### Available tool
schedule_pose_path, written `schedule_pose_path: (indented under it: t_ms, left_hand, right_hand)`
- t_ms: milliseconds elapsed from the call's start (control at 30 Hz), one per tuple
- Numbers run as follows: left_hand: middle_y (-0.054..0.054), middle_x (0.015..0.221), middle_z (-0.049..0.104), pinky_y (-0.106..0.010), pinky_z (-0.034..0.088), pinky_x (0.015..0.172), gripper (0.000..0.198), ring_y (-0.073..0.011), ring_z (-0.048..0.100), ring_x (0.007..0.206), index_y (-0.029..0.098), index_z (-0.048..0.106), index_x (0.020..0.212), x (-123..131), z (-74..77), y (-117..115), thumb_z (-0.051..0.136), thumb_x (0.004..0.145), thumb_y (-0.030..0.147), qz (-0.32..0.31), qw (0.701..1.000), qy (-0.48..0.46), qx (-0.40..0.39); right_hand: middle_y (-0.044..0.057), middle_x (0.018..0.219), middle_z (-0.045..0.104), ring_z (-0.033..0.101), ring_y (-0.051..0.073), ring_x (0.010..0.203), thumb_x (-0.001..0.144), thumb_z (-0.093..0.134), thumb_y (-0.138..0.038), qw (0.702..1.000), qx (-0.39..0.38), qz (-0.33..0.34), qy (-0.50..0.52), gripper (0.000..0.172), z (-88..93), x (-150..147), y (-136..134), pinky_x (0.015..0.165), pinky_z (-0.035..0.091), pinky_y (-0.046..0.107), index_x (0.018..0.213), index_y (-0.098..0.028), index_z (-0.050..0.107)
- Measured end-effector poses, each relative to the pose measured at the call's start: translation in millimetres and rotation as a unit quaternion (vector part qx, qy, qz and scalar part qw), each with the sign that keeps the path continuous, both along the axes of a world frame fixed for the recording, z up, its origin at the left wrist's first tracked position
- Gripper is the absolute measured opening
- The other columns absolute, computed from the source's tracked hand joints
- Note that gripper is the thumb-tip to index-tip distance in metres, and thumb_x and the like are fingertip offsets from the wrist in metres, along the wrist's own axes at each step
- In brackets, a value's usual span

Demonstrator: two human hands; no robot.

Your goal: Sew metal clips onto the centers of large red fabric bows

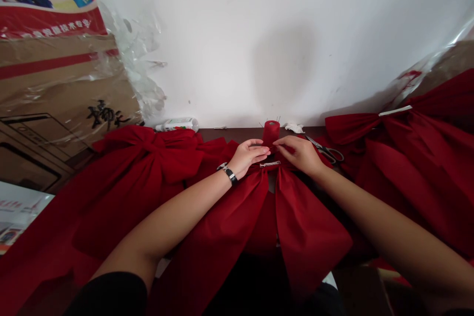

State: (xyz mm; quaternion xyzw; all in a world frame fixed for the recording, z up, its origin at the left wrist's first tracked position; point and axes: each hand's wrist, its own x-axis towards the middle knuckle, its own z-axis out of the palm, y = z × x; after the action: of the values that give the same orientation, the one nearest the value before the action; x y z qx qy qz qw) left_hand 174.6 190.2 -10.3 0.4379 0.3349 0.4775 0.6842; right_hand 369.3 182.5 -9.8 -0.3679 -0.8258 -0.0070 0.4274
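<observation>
Over a red fabric bow [307, 227], my left hand [250, 157] has its fingers drawn together in a loose pinch, a black-strapped watch on the wrist. Facing it, my right hand [300, 153] pinches thumb and forefinger close to the left fingertips. Whatever lies in either pinch is too fine to make out. A silver metal pin clip [270, 163] lies across the bow's gathered top, just below the hands. Right behind the fingers stands a spool of red thread [271, 131], with thin needles sticking up around its top.
Scissors [328, 152] lie right of my right hand. A crumpled white tissue [294, 128] and a white bottle [179, 124] sit along the wall. Another red bow [148, 150] spreads at left, more red fabric [425, 158] at right. A cardboard box [62, 94] stands far left.
</observation>
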Motion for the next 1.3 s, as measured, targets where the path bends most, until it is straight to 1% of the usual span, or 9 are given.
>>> schedule_pose_path:
  t_ms: [167,233,367,500,667,767,1067,1200,1300]
  left_hand:
    - [-0.005,0.080,0.071,-0.038,0.052,0.091,0.026,-0.0142,0.070,0.076,0.012,0.056,0.095,0,-0.6,0,0.069,0.074,0.006,-0.005,1.000,0.005,-0.001]
    - [-0.005,0.079,0.071,-0.037,0.052,0.090,0.026,-0.0140,0.070,0.075,0.012,0.055,0.095,0,-0.6,-1,0.069,0.074,0.006,-0.003,1.000,0.008,-0.001]
    - [-0.004,0.078,0.071,-0.036,0.052,0.089,0.028,-0.0140,0.070,0.075,0.012,0.054,0.093,0,-1.8,-1,0.071,0.072,0.006,-0.002,1.000,0.008,0.006]
    - [-0.004,0.078,0.070,-0.035,0.052,0.086,0.029,-0.0147,0.070,0.076,0.013,0.053,0.093,0,-3.5,-1,0.071,0.072,0.006,-0.005,1.000,0.009,0.014]
    - [-0.004,0.078,0.070,-0.036,0.052,0.087,0.030,-0.0148,0.070,0.075,0.013,0.053,0.092,0,-2.3,-2,0.072,0.071,0.006,-0.006,1.000,0.016,0.016]
    - [-0.004,0.077,0.070,-0.036,0.052,0.086,0.030,-0.0139,0.069,0.074,0.013,0.053,0.091,1,-1.4,-2,0.072,0.070,0.006,-0.005,1.000,0.025,0.015]
    - [-0.004,0.078,0.069,-0.026,0.053,0.074,0.029,-0.0122,0.068,0.073,0.013,0.052,0.093,0,-3.5,-1,0.070,0.072,0.007,-0.013,0.999,0.033,0.023]
    - [-0.003,0.078,0.069,-0.027,0.054,0.074,0.032,-0.0122,0.068,0.072,0.013,0.052,0.094,1,-4.0,-1,0.072,0.070,0.008,-0.013,0.999,0.035,0.025]
    - [-0.003,0.078,0.069,-0.029,0.054,0.075,0.033,-0.0126,0.068,0.073,0.014,0.052,0.093,1,-4.6,-1,0.074,0.069,0.010,-0.011,0.999,0.038,0.026]
  right_hand:
    - [0.007,0.099,0.071,0.067,0.020,0.090,0.087,0.050,-0.019,1.000,-0.025,-0.006,0.005,0.019,0.1,1,1,0.082,0.053,0.034,0.096,-0.019,0.066]
    - [0.007,0.100,0.070,0.067,0.019,0.086,0.085,0.051,-0.019,0.999,-0.045,0.008,0.013,0.019,1.8,0,-1,0.078,0.054,0.032,0.098,-0.019,0.064]
    - [0.005,0.090,0.069,0.064,0.015,0.067,0.082,0.052,-0.019,0.992,-0.112,0.048,0.022,0.016,4.7,-3,-4,0.064,0.052,0.028,0.097,-0.019,0.059]
    - [0.002,0.078,0.066,0.062,0.014,0.064,0.082,0.053,-0.022,0.986,-0.149,0.061,0.039,0.009,2.7,-4,-3,0.062,0.051,0.027,0.090,-0.020,0.056]
    - [0.004,0.079,0.066,0.062,0.015,0.065,0.082,0.055,-0.026,0.981,-0.166,0.078,0.058,0.009,-1.1,-5,-1,0.063,0.053,0.028,0.088,-0.019,0.056]
    - [0.004,0.079,0.066,0.062,0.014,0.065,0.081,0.056,-0.025,0.979,-0.174,0.084,0.059,0.010,-2.0,-5,-1,0.063,0.052,0.027,0.088,-0.019,0.057]
    - [0.002,0.082,0.066,0.059,0.012,0.063,0.077,0.058,-0.019,0.977,-0.192,0.076,0.057,0.012,-3.3,-6,0,0.058,0.047,0.023,0.089,-0.018,0.058]
    - [0.001,0.077,0.064,0.056,0.011,0.058,0.078,0.057,-0.021,0.977,-0.192,0.078,0.058,0.010,-4.2,-7,0,0.055,0.045,0.023,0.088,-0.018,0.057]
    - [0.001,0.074,0.062,0.056,0.012,0.059,0.079,0.057,-0.025,0.975,-0.194,0.080,0.070,0.008,-5.5,-8,1,0.056,0.046,0.024,0.085,-0.019,0.056]
